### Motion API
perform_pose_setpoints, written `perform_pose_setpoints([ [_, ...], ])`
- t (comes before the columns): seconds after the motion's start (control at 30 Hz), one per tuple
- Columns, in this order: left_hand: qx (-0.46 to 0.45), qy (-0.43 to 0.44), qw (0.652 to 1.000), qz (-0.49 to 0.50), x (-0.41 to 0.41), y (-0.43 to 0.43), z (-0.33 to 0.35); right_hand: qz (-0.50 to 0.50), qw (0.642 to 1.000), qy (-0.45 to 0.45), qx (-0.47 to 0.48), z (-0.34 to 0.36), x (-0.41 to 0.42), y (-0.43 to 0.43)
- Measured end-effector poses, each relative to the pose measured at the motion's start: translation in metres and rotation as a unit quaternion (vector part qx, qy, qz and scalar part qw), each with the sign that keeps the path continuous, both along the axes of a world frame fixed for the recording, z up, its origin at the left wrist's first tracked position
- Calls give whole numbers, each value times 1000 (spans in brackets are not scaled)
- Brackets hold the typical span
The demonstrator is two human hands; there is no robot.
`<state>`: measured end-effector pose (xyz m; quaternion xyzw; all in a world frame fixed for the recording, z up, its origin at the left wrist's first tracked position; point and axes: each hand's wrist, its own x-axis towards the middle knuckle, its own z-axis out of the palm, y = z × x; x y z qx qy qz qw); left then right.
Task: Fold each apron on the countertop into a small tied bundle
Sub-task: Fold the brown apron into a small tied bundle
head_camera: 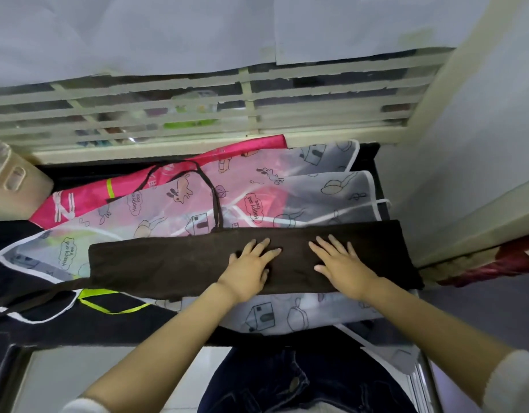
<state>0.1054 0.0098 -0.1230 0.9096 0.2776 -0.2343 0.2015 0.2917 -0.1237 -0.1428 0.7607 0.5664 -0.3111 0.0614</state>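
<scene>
Left hand (247, 271): flat at frame centre, fingers straight and spread, gripping nothing.
Right hand (342, 268): also flat, near the left one.
Brown apron (168, 265): long folded strip under both palms (strap loops toward the top).
Printed apron (311, 186): translucent, beneath and behind the strip.
Pink apron (87, 198): farthest, upper left of centre.

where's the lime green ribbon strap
Head view, left of centre: the lime green ribbon strap lies just below the left end of the folded dark brown apron.

The bench (87, 174) is dark. A pink apron (123, 186) and see-through aprons (317, 186) lie on it. A beige basket (13, 180) stands at its left end.
</scene>
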Motion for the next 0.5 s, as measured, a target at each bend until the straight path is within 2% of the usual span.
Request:
perform_pose_setpoints([
  [0.1,-21,25,998,50,19,-13,-11,-43,996,-55,-61,-9,23,-16],
  [0.17,-16,43,997,62,22,-17,-19,-65,991,-94,-71,-11,40,-30],
  [0.27,-2,39,997,71,22,-20,-23,-76,989,-102,-70,-11,56,-41],
  [0.4,0,29,997,77,24,-20,-21,-92,985,-144,23,-7,55,-33],
  [0.5,14,-27,995,91,24,-14,-15,-68,982,-128,119,-5,54,-19],
])
